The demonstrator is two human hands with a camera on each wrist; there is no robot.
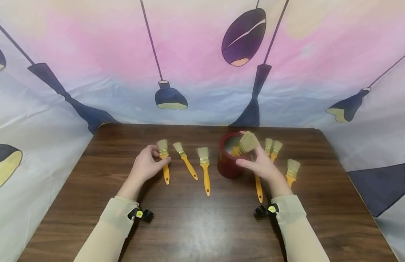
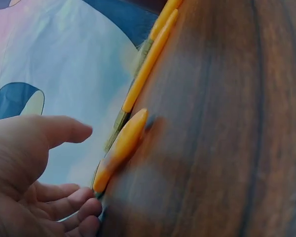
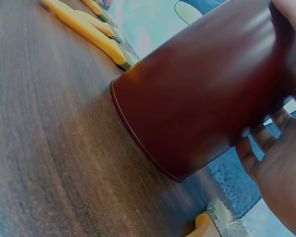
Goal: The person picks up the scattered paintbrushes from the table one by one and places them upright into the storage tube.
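Note:
My left hand point(image 1: 147, 163) is at the leftmost paintbrush point(image 1: 166, 174), which has a yellow handle and pale bristles. In the left wrist view its thumb stands apart from the handle, while the fingers lie close beside the brush point(image 2: 123, 145). My right hand point(image 1: 263, 163) grips the dark red can point(image 1: 227, 165) from its right side, thumb at the near rim and fingers round the far side. Inside the can leans a wide paintbrush point(image 1: 248, 142), bristles up, its lower handle hidden. In the right wrist view the can point(image 3: 192, 94) stands on the table.
Two more paintbrushes, a narrow one point(image 1: 189, 167) and a wider one point(image 1: 205, 178), lie between left hand and can. Right of the can are more brushes, including one point(image 1: 292, 169) by the right forearm. A printed cloth point(image 1: 202, 65) hangs behind the wooden table point(image 1: 196, 225).

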